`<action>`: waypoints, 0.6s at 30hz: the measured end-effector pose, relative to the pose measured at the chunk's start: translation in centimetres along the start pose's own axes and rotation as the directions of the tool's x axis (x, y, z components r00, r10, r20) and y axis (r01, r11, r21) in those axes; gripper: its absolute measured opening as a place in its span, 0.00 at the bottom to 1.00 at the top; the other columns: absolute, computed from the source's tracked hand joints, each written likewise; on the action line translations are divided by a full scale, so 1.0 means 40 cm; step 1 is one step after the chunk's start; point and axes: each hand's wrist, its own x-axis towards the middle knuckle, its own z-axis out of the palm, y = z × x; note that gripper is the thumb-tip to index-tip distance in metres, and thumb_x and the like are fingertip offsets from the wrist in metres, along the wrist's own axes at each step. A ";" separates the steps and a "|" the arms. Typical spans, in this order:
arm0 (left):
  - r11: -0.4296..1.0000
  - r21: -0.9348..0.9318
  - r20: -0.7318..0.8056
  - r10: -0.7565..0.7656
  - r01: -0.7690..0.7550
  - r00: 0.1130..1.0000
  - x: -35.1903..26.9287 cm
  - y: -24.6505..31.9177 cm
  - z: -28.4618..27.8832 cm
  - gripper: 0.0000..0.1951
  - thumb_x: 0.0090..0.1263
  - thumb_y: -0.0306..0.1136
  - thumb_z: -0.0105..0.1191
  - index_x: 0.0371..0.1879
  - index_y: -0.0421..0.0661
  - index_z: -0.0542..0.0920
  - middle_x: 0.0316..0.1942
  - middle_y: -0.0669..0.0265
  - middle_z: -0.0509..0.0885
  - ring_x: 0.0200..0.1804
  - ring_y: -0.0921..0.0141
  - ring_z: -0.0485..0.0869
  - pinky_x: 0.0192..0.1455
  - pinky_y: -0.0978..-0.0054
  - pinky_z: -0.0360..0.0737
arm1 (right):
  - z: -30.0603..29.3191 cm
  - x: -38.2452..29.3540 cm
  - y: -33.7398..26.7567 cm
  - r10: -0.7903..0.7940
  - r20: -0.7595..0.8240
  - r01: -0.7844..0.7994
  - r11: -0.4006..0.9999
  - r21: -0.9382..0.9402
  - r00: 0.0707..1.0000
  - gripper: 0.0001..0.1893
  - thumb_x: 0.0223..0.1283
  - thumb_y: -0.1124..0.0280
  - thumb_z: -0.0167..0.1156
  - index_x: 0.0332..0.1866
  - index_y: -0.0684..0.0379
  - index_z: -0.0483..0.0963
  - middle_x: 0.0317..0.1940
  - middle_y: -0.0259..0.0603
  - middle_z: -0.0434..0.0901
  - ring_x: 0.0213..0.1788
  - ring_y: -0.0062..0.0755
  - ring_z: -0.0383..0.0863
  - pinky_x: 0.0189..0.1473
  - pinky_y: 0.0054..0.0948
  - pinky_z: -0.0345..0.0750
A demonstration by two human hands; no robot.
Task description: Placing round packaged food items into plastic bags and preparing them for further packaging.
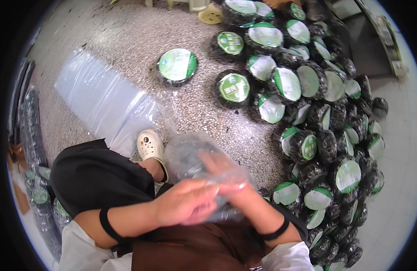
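Observation:
A clear plastic bag (191, 149) stands between my legs, its mouth towards me. My left hand (188, 203) has its fingers closed at the rim of the bag. My right hand (222, 166) reaches into the bag, its fingers blurred behind the film, so their grip is hard to make out. Whatever lies at the bottom of the bag is hidden. Beyond it on the speckled floor sit a round black film-wrapped pack (178, 66) with a green and white label and another such pack (232, 88) to its right.
A large heap of similar round packs (310, 81) fills the right side. Flat clear plastic bags (103, 95) lie at the left, partly beside my white clog (150, 145). Long film-wrapped stacks (34, 128) line the far left. A pale plastic stool (198, 4) stands at the top.

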 end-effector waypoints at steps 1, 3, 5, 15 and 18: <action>0.999 -0.043 0.095 0.015 -0.011 0.995 -0.012 0.014 0.019 0.24 0.78 0.44 0.31 0.65 0.41 0.64 0.08 0.76 0.57 0.10 0.81 0.56 0.13 0.83 0.57 | 0.005 -0.009 0.029 0.094 0.001 -0.094 0.988 -0.119 0.996 0.27 0.52 0.62 0.59 0.57 0.60 0.69 0.49 0.48 0.73 0.53 0.48 0.73 0.51 0.38 0.73; 0.995 -0.070 0.050 0.079 -0.075 0.996 -0.023 0.045 0.012 0.25 0.78 0.44 0.31 0.65 0.41 0.63 0.07 0.76 0.55 0.09 0.81 0.54 0.13 0.82 0.57 | -0.021 -0.040 0.057 0.175 -0.008 -0.172 0.955 -0.242 0.984 0.29 0.55 0.61 0.58 0.61 0.62 0.66 0.54 0.51 0.72 0.58 0.49 0.72 0.55 0.38 0.72; 0.982 -0.124 -0.025 0.137 -0.139 0.990 -0.006 0.046 0.000 0.25 0.78 0.44 0.30 0.66 0.41 0.62 0.07 0.76 0.54 0.09 0.81 0.53 0.13 0.82 0.56 | -0.108 -0.140 0.037 -0.003 0.237 -0.070 0.951 0.300 0.972 0.31 0.58 0.53 0.57 0.62 0.64 0.66 0.59 0.55 0.70 0.62 0.50 0.69 0.61 0.37 0.68; 0.973 -0.184 -0.159 0.113 -0.142 0.981 0.075 0.107 -0.064 0.25 0.78 0.45 0.29 0.67 0.45 0.60 0.06 0.75 0.54 0.09 0.80 0.56 0.15 0.84 0.58 | -0.021 0.179 0.904 0.881 0.417 0.133 -0.452 0.882 0.222 0.33 0.53 0.50 0.65 0.56 0.64 0.64 0.59 0.54 0.60 0.57 0.57 0.68 0.61 0.55 0.66; 0.951 -0.270 -0.216 0.091 -0.149 0.972 0.096 0.115 -0.077 0.26 0.78 0.45 0.28 0.67 0.42 0.60 0.06 0.75 0.54 0.09 0.78 0.56 0.14 0.83 0.56 | 0.085 0.257 1.020 0.809 0.498 0.361 -0.586 0.726 0.312 0.33 0.54 0.50 0.64 0.58 0.59 0.63 0.56 0.50 0.65 0.58 0.55 0.66 0.54 0.55 0.70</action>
